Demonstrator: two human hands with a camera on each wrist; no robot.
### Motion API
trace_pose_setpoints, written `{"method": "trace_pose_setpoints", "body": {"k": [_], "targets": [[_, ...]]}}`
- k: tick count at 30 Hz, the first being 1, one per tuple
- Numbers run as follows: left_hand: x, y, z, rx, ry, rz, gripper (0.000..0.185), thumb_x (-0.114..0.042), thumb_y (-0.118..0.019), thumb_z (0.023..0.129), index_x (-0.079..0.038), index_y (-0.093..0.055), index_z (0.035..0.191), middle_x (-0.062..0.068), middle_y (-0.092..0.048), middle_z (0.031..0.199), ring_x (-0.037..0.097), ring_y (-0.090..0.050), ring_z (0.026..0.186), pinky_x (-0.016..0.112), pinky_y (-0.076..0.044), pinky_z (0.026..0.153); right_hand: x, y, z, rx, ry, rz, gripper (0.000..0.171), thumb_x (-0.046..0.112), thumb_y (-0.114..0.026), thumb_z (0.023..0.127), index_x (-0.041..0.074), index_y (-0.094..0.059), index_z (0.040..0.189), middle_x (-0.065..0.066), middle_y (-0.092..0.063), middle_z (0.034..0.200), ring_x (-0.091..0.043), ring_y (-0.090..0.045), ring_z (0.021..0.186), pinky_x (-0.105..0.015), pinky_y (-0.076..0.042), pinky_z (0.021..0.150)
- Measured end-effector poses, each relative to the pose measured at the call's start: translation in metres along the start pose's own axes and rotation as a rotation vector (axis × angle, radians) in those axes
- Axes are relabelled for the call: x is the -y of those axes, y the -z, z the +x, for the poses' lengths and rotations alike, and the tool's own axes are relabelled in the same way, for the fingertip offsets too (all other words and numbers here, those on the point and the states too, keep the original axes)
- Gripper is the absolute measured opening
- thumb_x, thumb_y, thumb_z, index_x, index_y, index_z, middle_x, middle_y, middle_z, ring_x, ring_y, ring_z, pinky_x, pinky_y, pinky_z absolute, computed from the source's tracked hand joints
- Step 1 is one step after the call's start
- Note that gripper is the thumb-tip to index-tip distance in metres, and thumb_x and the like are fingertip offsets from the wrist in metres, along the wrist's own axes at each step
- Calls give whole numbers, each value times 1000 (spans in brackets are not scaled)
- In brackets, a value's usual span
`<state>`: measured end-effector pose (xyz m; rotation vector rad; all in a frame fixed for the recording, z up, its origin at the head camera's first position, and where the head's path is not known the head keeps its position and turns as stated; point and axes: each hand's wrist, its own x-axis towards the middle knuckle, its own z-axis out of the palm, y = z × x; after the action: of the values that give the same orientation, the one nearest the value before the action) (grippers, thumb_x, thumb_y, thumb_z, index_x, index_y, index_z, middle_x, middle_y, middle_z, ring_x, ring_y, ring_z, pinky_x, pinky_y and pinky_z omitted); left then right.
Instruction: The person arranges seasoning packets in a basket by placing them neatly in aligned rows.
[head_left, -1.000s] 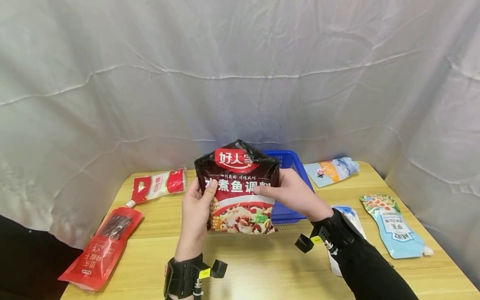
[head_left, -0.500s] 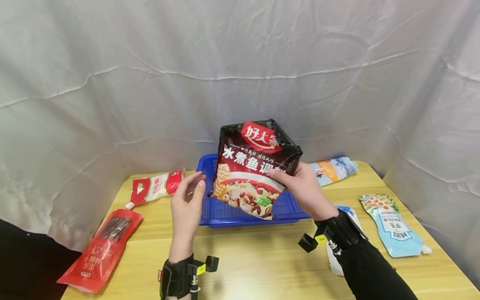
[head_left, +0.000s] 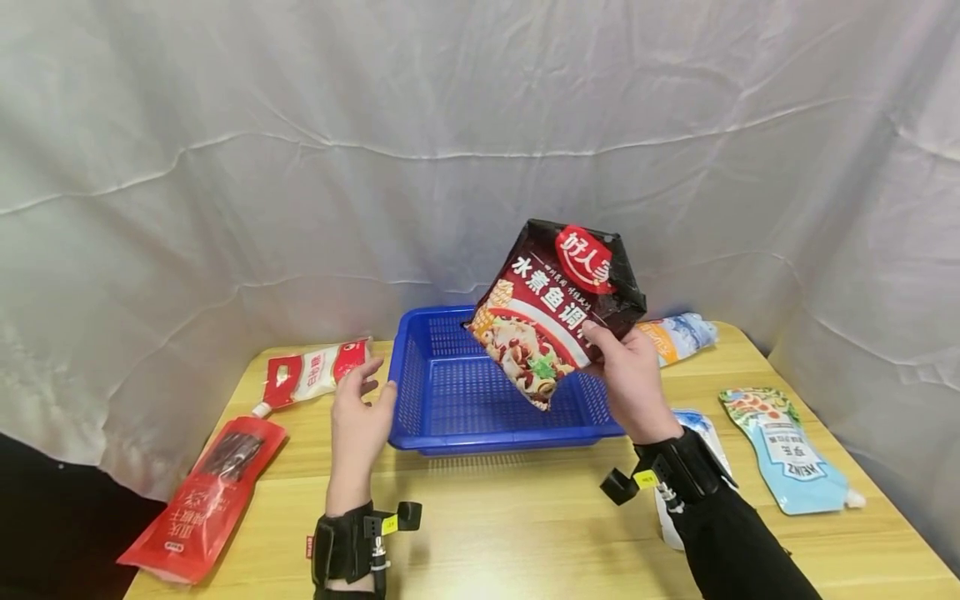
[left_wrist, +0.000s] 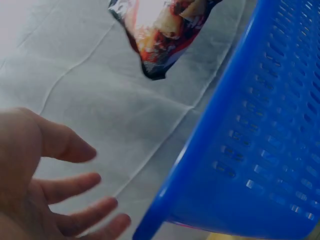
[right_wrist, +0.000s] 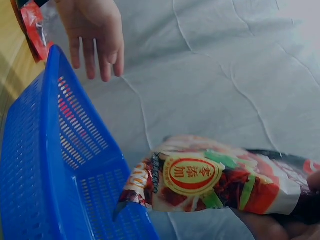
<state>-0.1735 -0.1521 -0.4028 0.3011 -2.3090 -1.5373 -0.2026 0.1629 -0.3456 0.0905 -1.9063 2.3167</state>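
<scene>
Pinched by its right edge in my right hand [head_left: 630, 375], a dark red and black seasoning packet [head_left: 540, 312] hangs tilted above the right part of a blue plastic basket [head_left: 431, 442]. The packet's picture of food faces me in the head view, and its lower corner points down. My left hand [head_left: 362, 425] is held up beside the basket's left rim, fingers loosely bent, with nothing in it. In the left wrist view the packet's corner [left_wrist: 160, 55] shows apart from that hand. The right wrist view shows the packet's lower end [right_wrist: 200, 180] over the basket's edge.
On the left of the wooden table [head_left: 517, 533] lie a red-and-white spouted pouch [head_left: 315, 372] and a red packet [head_left: 210, 500]. To the right are a light blue Heinz pouch [head_left: 791, 454], a blue-orange pouch [head_left: 678, 336] and a white pouch [head_left: 667, 521] partly under the right forearm.
My left hand has let go of the packet and moved left. The right hand has carried the packet right and upward, tilting it clockwise, and the basket behind has come into view.
</scene>
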Motion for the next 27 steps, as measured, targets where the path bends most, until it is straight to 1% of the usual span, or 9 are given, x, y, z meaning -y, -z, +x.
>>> {"method": "trace_pose_setpoints", "body": {"k": [2,6,11,14,18,23,25,27], "targets": [[2,0,1,25,32,34,48,-15,-61,99,-5,-56,145,19,-50,148,40,-53,132,59,-45,107,-1,1,0,-29,-4,32,44,17,-51,109,-6,-46,146,-1,-70,111,-11,-74,91,-26,-62,75],[6,-1,3,75,69,70,54,-12,-59,96,-2,-52,149,22,-49,150,43,-54,132,60,-46,107,-5,2,0,-78,-5,77,42,16,-47,111,-6,-47,146,3,-73,105,-10,-74,87,-24,-60,72],[12,-2,6,132,106,79,59,-7,-57,95,0,-46,152,24,-48,152,44,-55,131,58,-50,104,-9,6,1,-127,-7,47,43,23,-46,112,-6,-49,144,4,-73,103,-8,-72,88,-22,-58,72],[17,-3,8,156,114,79,59,-5,-57,96,1,-44,153,26,-48,152,45,-56,130,58,-51,104,-13,7,3,-156,-16,39,45,25,-46,112,-6,-49,145,2,-71,109,-9,-72,94,-23,-59,79],[20,-5,9,176,116,69,58,-5,-56,98,4,-43,153,28,-49,151,47,-57,130,58,-50,105,-20,9,5,-188,-33,37,49,28,-46,112,-6,-48,148,-6,-66,122,-9,-70,100,-22,-59,84],[21,-7,9,180,137,62,56,-5,-54,98,3,-44,152,29,-52,148,46,-59,127,58,-51,103,-28,12,7,-191,-58,12,55,33,-43,112,-6,-44,151,-18,-57,138,-9,-66,106,-21,-57,88],[20,-7,9,178,142,66,55,-6,-54,98,3,-44,152,29,-52,147,46,-60,126,59,-51,103,-30,13,8,-190,-75,2,56,34,-42,113,-6,-43,152,-20,-54,142,-10,-65,108,-21,-56,89],[20,-7,8,179,143,69,55,-6,-53,99,2,-44,152,30,-52,146,47,-60,125,59,-51,103,-31,14,8,-197,-95,-15,55,34,-42,113,-5,-44,151,-21,-54,143,-10,-65,107,-20,-56,88]]}}
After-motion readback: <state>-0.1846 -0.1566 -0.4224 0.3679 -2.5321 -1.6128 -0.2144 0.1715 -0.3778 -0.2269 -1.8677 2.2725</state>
